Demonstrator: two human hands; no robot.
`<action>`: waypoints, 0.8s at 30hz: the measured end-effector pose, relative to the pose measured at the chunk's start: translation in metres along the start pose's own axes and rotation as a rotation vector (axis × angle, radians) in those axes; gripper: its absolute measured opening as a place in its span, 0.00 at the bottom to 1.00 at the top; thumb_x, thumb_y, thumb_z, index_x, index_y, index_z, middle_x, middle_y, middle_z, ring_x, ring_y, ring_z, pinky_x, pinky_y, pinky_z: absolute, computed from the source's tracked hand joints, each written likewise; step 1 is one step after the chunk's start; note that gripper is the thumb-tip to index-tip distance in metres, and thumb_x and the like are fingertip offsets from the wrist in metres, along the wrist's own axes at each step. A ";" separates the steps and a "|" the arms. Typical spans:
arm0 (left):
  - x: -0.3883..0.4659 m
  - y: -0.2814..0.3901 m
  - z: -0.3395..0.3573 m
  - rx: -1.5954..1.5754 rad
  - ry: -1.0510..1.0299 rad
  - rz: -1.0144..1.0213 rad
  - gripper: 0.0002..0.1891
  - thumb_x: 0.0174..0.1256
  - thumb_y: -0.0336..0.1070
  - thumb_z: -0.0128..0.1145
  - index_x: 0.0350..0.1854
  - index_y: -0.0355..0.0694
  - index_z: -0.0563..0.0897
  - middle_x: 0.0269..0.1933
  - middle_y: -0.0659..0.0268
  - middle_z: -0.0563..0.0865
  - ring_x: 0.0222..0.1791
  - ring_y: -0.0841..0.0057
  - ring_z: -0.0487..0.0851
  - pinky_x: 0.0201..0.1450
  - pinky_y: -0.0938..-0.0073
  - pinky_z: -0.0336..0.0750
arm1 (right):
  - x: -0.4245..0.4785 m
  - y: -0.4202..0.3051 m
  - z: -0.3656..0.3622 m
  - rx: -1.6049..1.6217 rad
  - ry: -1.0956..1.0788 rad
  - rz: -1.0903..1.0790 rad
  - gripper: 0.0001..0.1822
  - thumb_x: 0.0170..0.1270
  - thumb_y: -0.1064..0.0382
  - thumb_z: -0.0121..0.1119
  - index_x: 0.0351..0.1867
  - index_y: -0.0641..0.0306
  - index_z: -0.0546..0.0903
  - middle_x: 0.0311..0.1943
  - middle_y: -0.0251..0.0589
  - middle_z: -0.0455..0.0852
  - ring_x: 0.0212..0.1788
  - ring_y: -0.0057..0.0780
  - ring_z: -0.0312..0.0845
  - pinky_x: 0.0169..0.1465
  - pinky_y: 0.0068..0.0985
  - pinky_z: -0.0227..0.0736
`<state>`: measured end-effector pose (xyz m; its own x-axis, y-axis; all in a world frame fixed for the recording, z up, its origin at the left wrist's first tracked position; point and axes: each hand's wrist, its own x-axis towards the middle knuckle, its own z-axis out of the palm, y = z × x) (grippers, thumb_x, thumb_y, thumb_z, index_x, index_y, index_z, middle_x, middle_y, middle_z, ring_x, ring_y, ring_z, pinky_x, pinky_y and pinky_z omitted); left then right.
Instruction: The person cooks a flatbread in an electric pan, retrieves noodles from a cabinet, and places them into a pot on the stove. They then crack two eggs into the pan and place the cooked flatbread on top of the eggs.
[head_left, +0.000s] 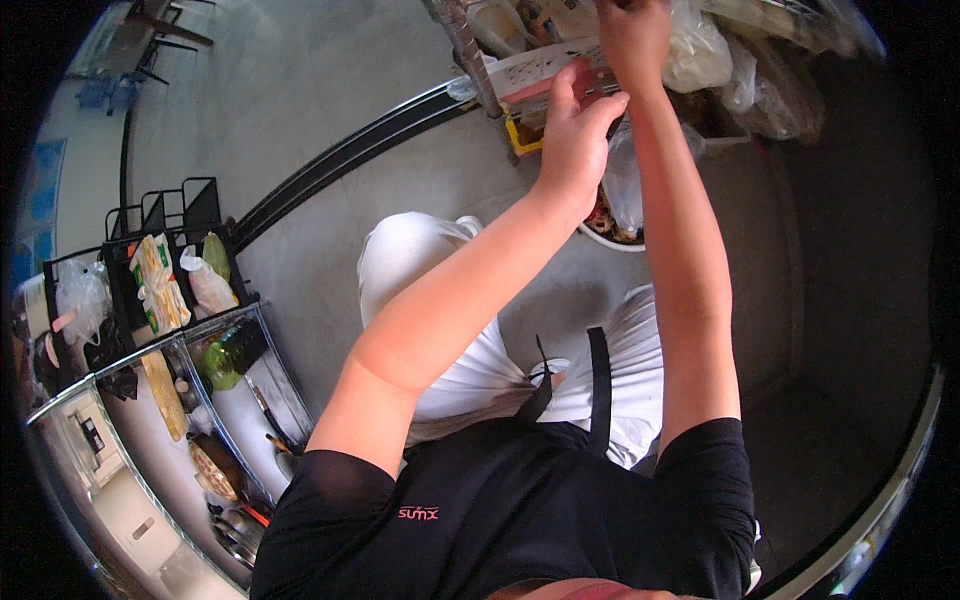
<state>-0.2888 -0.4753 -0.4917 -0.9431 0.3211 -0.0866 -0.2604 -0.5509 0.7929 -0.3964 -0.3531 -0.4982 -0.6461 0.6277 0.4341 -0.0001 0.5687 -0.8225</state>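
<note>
My left hand (576, 135) reaches up to a shelf rack, its thumb and fingers apart, with no object clearly held. Just beyond its fingers is a white perforated plastic basket (544, 66), with a flat pink-red item (529, 91) along its near side. My right hand (636, 37) extends farther up at the picture's top edge. Its fingers are dark and partly cut off, so any grip is hidden. Beside it hangs a knotted plastic bag (697, 58) with pale contents. Beneath my hands, a white-rimmed basin (611, 244) holds scraps and a clear plastic bag (622, 180).
A rack post (469, 52) and a yellow plastic edge (517, 135) stand left of my hands. More plastic-wrapped goods (772, 97) lie right. A wire shelf unit (180, 341) with bags, a green-capped bottle (223, 365) and pans is at left. A dark floor track (352, 146) crosses the floor.
</note>
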 end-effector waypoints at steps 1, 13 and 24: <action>0.003 0.000 -0.001 -0.014 0.004 0.009 0.30 0.71 0.28 0.60 0.74 0.36 0.68 0.63 0.60 0.83 0.63 0.72 0.80 0.70 0.68 0.70 | 0.003 -0.003 0.002 0.035 -0.001 0.018 0.14 0.64 0.60 0.69 0.44 0.69 0.87 0.35 0.56 0.90 0.37 0.52 0.87 0.43 0.42 0.78; 0.047 0.029 -0.028 0.555 -0.014 0.448 0.27 0.69 0.35 0.67 0.69 0.36 0.77 0.65 0.55 0.82 0.64 0.68 0.79 0.71 0.67 0.70 | -0.049 0.035 0.002 -0.115 -0.157 -0.401 0.07 0.63 0.63 0.65 0.42 0.53 0.85 0.37 0.44 0.89 0.39 0.50 0.88 0.38 0.40 0.79; 0.082 0.037 -0.023 1.357 -0.295 0.699 0.27 0.79 0.39 0.56 0.75 0.34 0.72 0.72 0.45 0.78 0.73 0.49 0.75 0.75 0.58 0.68 | -0.060 0.035 0.005 0.008 -0.071 -0.278 0.11 0.59 0.60 0.65 0.43 0.47 0.89 0.40 0.39 0.92 0.40 0.48 0.87 0.39 0.41 0.81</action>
<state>-0.3810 -0.4870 -0.4838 -0.6773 0.5320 0.5081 0.7276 0.3826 0.5693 -0.3620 -0.3735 -0.5547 -0.6725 0.4088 0.6170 -0.1907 0.7097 -0.6782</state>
